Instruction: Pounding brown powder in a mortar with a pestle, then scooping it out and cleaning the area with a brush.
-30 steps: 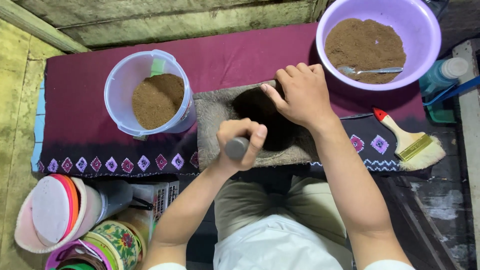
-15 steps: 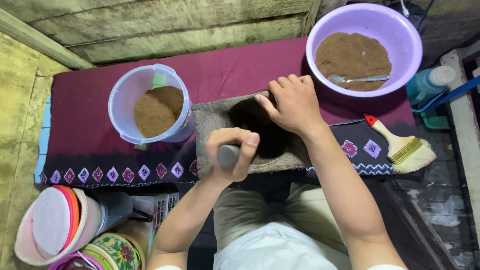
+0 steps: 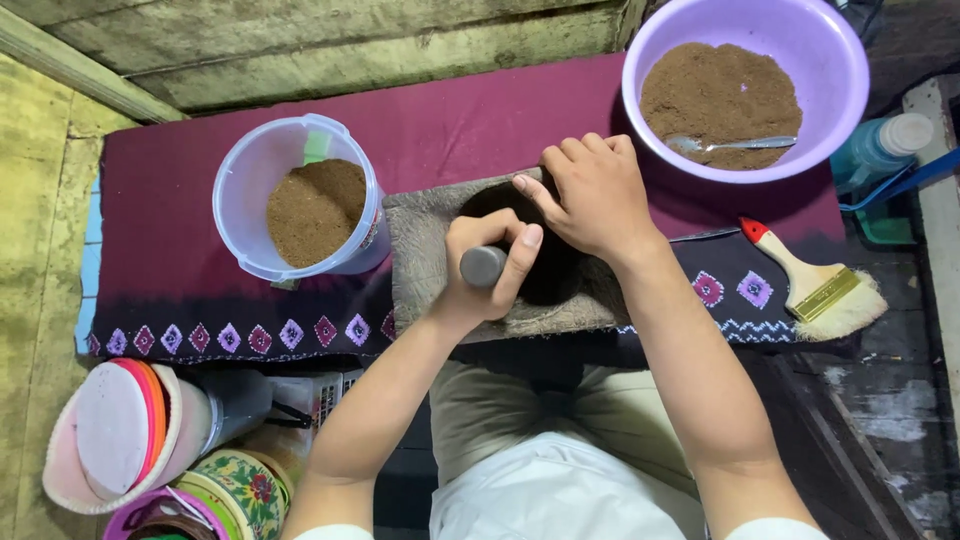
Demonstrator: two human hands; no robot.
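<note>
Grey and rough, a rectangular stone slab (image 3: 420, 262) lies across a maroon cloth with a patterned dark border (image 3: 180, 220) that covers the low table, and a dark round hollow (image 3: 555, 270) sits in its middle. Over that hollow the left hand (image 3: 490, 270) is curled tight around a short grey cylindrical pestle (image 3: 483, 266), whose flat end faces up toward the camera; fingers and thumb wrap it fully. Just beside it, the right hand (image 3: 600, 195) rests palm down on the far edge of the slab, fingers bent and close together over the rim of the hollow, gripping nothing that can be seen. To the left of the slab, touching its edge, stands a translucent white plastic tub (image 3: 245, 200) partly filled with brown powder. At the far right sits a wide lilac plastic bowl (image 3: 830, 60) holding more brown powder, with a metal spoon (image 3: 730, 145) lying on it. A pale wooden paintbrush with a red handle tip (image 3: 815, 285) lies on the cloth's right end. Stacked coloured plastic lids and tins (image 3: 120, 430) sit on the floor at the lower left.
</note>
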